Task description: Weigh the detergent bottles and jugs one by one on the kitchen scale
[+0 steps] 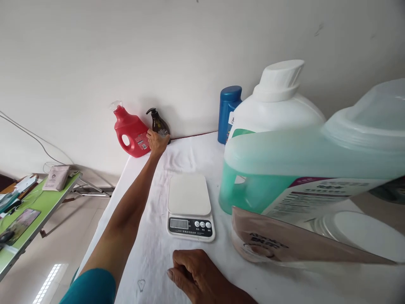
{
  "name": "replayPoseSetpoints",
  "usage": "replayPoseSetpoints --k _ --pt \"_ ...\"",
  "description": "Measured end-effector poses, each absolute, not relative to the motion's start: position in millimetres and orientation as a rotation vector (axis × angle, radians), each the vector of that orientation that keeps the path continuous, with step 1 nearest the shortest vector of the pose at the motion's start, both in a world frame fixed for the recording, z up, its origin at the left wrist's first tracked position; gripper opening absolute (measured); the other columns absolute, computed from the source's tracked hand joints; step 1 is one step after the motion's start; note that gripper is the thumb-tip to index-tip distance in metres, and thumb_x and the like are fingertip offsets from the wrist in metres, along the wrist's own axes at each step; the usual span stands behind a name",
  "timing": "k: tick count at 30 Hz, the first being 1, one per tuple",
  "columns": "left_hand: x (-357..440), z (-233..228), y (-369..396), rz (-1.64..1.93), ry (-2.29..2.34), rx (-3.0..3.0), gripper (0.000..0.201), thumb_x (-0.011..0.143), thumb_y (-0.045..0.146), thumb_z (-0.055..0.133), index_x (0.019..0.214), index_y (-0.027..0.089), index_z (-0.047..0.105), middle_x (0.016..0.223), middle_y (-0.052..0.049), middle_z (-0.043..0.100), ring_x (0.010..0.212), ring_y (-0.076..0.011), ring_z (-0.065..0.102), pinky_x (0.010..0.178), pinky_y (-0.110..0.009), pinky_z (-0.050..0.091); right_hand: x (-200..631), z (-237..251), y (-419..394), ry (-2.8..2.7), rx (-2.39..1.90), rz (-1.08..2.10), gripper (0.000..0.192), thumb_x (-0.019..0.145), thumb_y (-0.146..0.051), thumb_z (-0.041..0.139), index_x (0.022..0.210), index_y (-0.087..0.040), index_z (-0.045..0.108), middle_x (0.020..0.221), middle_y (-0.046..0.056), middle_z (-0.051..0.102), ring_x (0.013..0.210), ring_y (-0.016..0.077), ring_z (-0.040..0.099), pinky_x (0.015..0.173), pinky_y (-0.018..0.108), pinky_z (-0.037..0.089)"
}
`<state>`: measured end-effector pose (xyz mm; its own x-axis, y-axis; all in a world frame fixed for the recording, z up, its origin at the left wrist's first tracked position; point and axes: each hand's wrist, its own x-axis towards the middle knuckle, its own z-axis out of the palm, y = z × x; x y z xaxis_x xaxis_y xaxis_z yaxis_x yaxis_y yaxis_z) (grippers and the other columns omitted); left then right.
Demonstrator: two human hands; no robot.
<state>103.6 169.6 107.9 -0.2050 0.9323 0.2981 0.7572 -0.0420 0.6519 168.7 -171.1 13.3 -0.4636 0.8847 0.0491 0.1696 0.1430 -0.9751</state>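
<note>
My left hand [157,142] stretches to the far left of the table, its fingers and thumb around the lower part of a dark pump bottle [160,126]. Right beside that bottle leans a red jug [131,131] with a handle and a clear cap. A white digital kitchen scale [189,196] lies in the middle of the cloth, its plate bare and its display blank. Just in front of the scale rests my right hand [198,274], fingers curled in, with nothing visible in them.
Along the right stand a blue bottle [225,114], a large white jug [275,114], a jug of green liquid [253,173], a beige pouch [268,242] and a white-lidded jar [363,232]. At left, a green table [52,202] holds a phone [23,223] and a tissue pack [57,177]. A wall closes the back.
</note>
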Motion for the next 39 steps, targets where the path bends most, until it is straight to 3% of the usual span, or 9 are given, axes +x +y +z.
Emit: replayPoseSetpoints --k 2,5,10,17,26,33,39 --pt "103 122 133 1.16 1.78 1.888 0.071 0.075 0.028 0.087 0.132 0.018 0.045 0.15 -0.021 0.051 0.146 -0.0336 0.048 0.118 -0.044 0.044 167 12 -171 -1.759 -1.014 1.355 0.032 0.094 -0.026 0.058 0.071 -0.021 0.038 0.061 -0.007 0.039 0.057 0.0088 0.034 0.058 0.027 0.025" --pt "106 142 66 1.008 1.115 1.846 0.059 0.082 0.047 0.082 0.128 0.02 0.058 0.136 -0.016 0.066 0.123 -0.0295 0.067 0.103 -0.044 0.055 164 9 -170 -1.755 -1.027 1.35 0.034 0.094 -0.025 0.059 0.069 -0.021 0.036 0.06 -0.007 0.038 0.056 0.0087 0.033 0.058 0.026 0.025" --pt "135 161 -13 0.635 0.538 1.701 0.047 0.078 0.058 0.084 0.102 0.02 0.075 0.111 -0.012 0.075 0.111 -0.0283 0.071 0.096 -0.042 0.058 164 8 -170 -1.737 -1.007 1.358 0.036 0.096 -0.026 0.058 0.069 -0.021 0.035 0.06 -0.007 0.039 0.057 0.0088 0.033 0.058 0.026 0.026" --pt "169 158 -38 0.684 0.603 1.515 0.043 0.068 0.053 0.091 0.07 0.017 0.067 0.071 -0.003 0.064 0.071 -0.0155 0.062 0.065 -0.028 0.051 164 9 -170 -1.708 -0.981 1.369 0.038 0.094 -0.02 0.06 0.067 -0.021 0.034 0.059 -0.008 0.036 0.056 0.0079 0.031 0.056 0.026 0.025" --pt "190 162 -64 0.894 0.649 1.179 0.039 0.06 0.044 0.097 0.083 0.02 0.075 0.088 -0.006 0.074 0.088 -0.0241 0.07 0.075 -0.036 0.06 165 12 -170 -1.704 -0.993 1.373 0.04 0.093 -0.018 0.061 0.065 -0.021 0.033 0.058 -0.008 0.034 0.056 0.0074 0.03 0.056 0.027 0.024" --pt "190 166 -53 0.983 0.689 1.234 0.045 0.053 0.048 0.098 0.079 0.019 0.074 0.078 -0.005 0.073 0.081 -0.0238 0.071 0.067 -0.035 0.058 165 9 -170 -1.703 -0.985 1.386 0.038 0.094 -0.02 0.06 0.066 -0.021 0.034 0.06 -0.007 0.037 0.056 0.0074 0.032 0.056 0.027 0.025" --pt "175 173 -41 1.219 0.648 1.255 0.043 0.06 0.053 0.093 0.069 0.02 0.066 0.07 -0.002 0.067 0.075 -0.0205 0.07 0.062 -0.032 0.056 165 7 -170 -1.744 -1.017 1.36 0.036 0.095 -0.022 0.059 0.068 -0.021 0.035 0.061 -0.007 0.037 0.057 0.0081 0.033 0.057 0.027 0.026"
